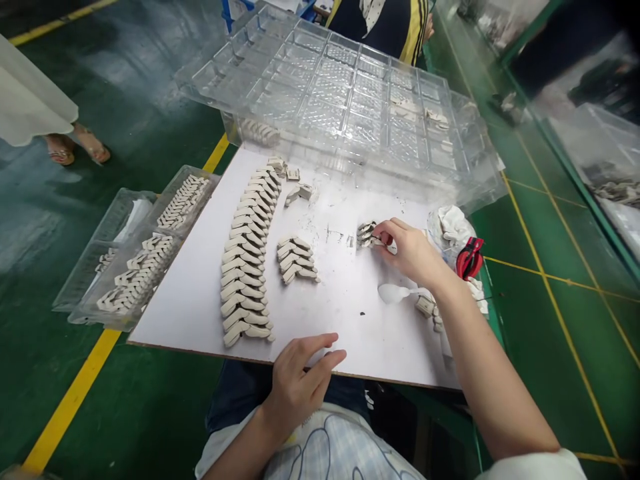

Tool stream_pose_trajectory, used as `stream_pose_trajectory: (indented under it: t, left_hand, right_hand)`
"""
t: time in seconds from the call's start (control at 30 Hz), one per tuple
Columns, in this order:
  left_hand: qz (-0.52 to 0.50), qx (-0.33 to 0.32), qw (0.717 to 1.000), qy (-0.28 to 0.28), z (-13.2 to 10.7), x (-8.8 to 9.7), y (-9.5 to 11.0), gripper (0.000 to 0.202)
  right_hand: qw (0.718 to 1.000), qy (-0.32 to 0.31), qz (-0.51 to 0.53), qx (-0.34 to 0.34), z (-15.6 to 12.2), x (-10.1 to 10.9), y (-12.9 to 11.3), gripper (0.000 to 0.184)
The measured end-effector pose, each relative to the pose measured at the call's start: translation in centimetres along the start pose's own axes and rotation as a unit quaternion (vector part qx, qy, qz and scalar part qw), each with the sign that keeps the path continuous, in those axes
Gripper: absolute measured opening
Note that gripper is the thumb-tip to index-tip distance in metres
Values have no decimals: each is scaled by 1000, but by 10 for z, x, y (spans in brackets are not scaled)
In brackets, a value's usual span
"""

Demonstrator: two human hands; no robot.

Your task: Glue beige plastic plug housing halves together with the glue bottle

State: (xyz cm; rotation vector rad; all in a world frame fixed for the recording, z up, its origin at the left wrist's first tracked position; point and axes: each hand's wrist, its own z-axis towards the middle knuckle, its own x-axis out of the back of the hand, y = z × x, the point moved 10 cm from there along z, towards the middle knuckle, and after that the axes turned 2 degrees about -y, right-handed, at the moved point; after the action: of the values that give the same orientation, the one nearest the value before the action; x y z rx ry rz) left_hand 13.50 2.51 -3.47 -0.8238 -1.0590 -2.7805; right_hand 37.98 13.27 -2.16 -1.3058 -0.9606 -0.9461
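Note:
My right hand [413, 252] is at the right of the white board [345, 333], thumb and fingers pinched on an angled grey piece at a small group of dark-edged pieces [367, 233]. The fingers partly hide that piece. My left hand [304, 373] hovers at the board's front edge, empty, with thumb and fingers apart. To its upper left runs a long, curved row of pale grey V-shaped pieces [249, 260], nested closely together. A shorter stack of the same pieces [297, 259] lies in the middle. Loose pieces [299, 193] sit behind it.
Clear compartment trays [345, 87] stand across the back. Smaller trays of pieces [135, 273] are at the left. A white plastic spoon [396, 292], a white cloth [451, 227] and a red-black strap [470, 258] lie right. A person's feet [80, 148] show at the left.

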Motion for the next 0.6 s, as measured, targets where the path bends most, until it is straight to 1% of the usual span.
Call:
stream_pose_trajectory:
  t: [0.07,0.17,0.23,0.27,0.3,0.33,0.37,0.4,0.43,0.47,0.5,0.53,0.57,0.6]
  left_hand:
    - [-3,1,1000,0,0,0,0,30]
    - [-41,24,999,-2,2,3,-2,32]
    - [-105,76,991,-15,6,4,-8,33]
    - [-151,116,981,-28,8,2,-12,33]
    - [-205,164,964,-47,9,-3,-17,30]
    - [-268,216,936,-73,10,-11,-21,27]
    - [-338,269,896,-106,8,-22,-23,28]
    - [-409,321,842,-140,5,-35,-23,35]
    - [-474,369,781,-170,1,-48,-20,44]
    - [-527,410,720,-190,-4,-59,-16,51]
    - [-567,443,666,-198,-8,-67,-13,55]
    - [-593,468,626,-194,-11,-73,-12,55]
    - [-608,486,600,-182,-14,-76,-13,53]
    - [-618,498,585,-165,-17,-77,-16,50]
  right_hand:
    - [999,32,19,6,-6,18,-5,23]
    - [990,132,53,-13,-32,59,-19,17]
    - [974,202,100,-17,-59,78,-36,13]
    - [967,219,133,-3,-73,81,-49,12]
    - [961,220,165,18,-85,77,-64,14]
    - [961,201,186,45,-95,67,-80,17]
    - [962,178,193,71,-103,55,-96,20]
    - [965,161,185,95,-110,42,-111,23]
    - [967,151,171,115,-115,31,-124,26]
    - [968,151,152,127,-120,22,-133,29]
    - [969,159,135,135,-124,15,-140,31]
    - [969,165,122,137,-126,11,-144,32]
    - [970,165,113,136,-128,7,-145,33]
    - [972,154,113,136,-129,4,-145,35]
